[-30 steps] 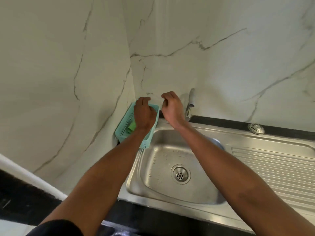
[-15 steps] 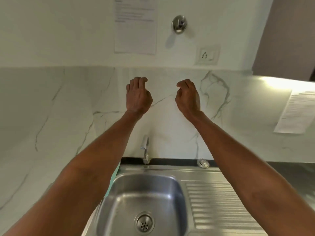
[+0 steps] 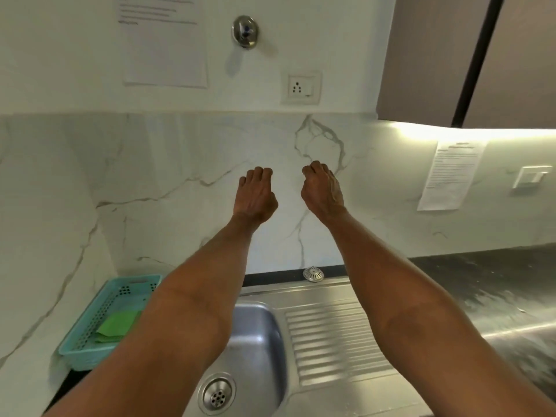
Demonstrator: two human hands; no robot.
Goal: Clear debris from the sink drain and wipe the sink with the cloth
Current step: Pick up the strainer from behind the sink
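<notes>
1. Marble-veined backsplash (image 3: 180, 164) filled the view behind both raised hands; one second before, the hands were low at the teal basket (image 3: 111, 314) beside the sink, and half a second before they were already up near this height.
2. Left hand (image 3: 255, 194) and right hand (image 3: 322, 188) hung side by side in front of the wall, backs toward the camera, fingers curled under and holding nothing that I could see. Loose or clenched: could not tell for sure, since the palms faced away.
3. Green cloth (image 3: 118, 322) lay in the basket, well below and left of the left fingers. It was not picked up, though the left hand had been at the basket.
4. Sink drain (image 3: 217, 394) sat far below both sets of fingers, apart from them. The loose strainer cap (image 3: 313, 273) rested on the rim, below the right fingers.
5. Judgement: neither drain clearing nor wiping looked underway.
6. Hidden: the left forearm covered the tap, part of the basin (image 3: 258, 341) and the basket's right side. Debris in the drain was too small to make out. The basin's near edge was cut off by the frame.
</notes>
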